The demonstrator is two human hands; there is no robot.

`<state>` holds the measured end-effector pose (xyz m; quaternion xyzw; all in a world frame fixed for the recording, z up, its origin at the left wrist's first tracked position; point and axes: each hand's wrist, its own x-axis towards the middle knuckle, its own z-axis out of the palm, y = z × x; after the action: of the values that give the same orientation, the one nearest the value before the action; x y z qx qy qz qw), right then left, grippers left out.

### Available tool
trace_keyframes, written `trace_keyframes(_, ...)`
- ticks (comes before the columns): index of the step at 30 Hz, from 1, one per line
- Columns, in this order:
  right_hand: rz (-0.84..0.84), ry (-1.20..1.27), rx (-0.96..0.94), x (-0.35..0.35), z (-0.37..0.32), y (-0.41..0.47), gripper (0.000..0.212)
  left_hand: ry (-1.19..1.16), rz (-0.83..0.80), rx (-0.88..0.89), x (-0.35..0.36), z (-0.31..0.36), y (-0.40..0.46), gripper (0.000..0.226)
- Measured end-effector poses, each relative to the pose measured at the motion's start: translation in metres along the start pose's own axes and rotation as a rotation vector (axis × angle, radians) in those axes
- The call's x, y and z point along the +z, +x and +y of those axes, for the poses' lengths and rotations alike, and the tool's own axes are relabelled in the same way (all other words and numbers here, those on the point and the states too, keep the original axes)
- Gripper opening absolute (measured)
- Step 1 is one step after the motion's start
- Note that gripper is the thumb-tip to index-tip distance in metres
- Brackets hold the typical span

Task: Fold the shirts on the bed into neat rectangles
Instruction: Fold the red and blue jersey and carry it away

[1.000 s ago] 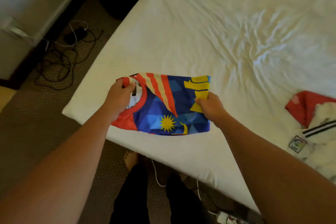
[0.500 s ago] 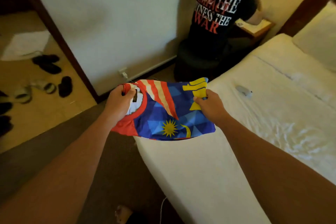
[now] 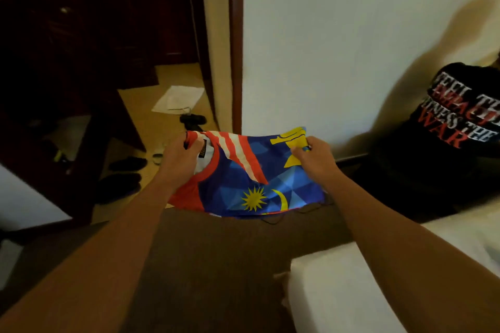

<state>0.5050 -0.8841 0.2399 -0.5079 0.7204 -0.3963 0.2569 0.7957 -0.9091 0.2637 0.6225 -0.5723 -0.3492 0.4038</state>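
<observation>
Folded blue, red and yellow printed shirt [image 3: 243,178], earlier over the white bed [image 3: 351,292], now apparently held over the brown floor [image 3: 216,265].

One camera only, worn on my head, looking forward and down along both forearms, close on my hands [image 3: 178,159] and the folded jersey [image 3: 251,178] they hold; it faces the white wall [image 3: 338,48] and doorway, with the bed corner [image 3: 338,286] at lower right

Both hands [image 3: 180,158] [image 3: 313,155] grip folded shirt [image 3: 254,178] midair.
</observation>
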Motion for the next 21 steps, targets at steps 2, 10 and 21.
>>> trace_keyframes(2, -0.057, 0.006, -0.035, 0.032, -0.026, 0.017, 0.013, 0.008, 0.07, -0.045, -0.031, -0.009, 0.016, 0.012)
trace_keyframes(10, -0.225, 0.047, -0.137, 0.138, -0.096, 0.087, 0.013, 0.012, 0.235, -0.125, -0.105, -0.049, 0.091, 0.022)
trace_keyframes(21, -0.363, 0.075, -0.185, 0.227, -0.154, 0.265, 0.018, -0.024, 0.327, -0.246, -0.114, -0.046, 0.266, 0.014)
